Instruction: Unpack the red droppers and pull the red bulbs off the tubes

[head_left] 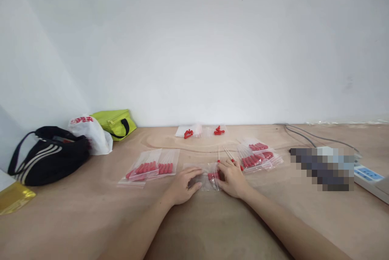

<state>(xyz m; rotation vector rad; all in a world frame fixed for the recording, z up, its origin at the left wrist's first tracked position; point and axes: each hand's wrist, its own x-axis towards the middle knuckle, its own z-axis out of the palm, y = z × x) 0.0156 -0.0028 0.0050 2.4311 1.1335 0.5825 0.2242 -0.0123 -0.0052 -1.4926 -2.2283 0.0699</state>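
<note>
Head view shows a small clear bag (204,180) lying flat on the table (75,215), about midway along it and nearer the near edge than the wall edge; the plastic is see-through and crinkled, with a clump of red pieces (212,175) bunched at its right end; my left hand (182,185) covers the bag's left end, fingers half curled with the thumb drawn in beneath them, and whether it pinches the plastic or only rests on it I cannot tell; my right hand (232,179) lies spread and flat, palm down, fingertips touching the bag's right end just beside the red clump, gripping nothing; the bag sits between both hands, touching each. Toward the left edge a stack of filled bags (150,167) lies near my left hand; a second pile (258,155) lies just beyond my right hand; a few thin sticks (226,154) poke out past my right fingers, their lower ends hidden by them. What the red pieces are is too small to make out; a blurred patch (322,169) hides whatever lies toward the table's right edge.
</note>
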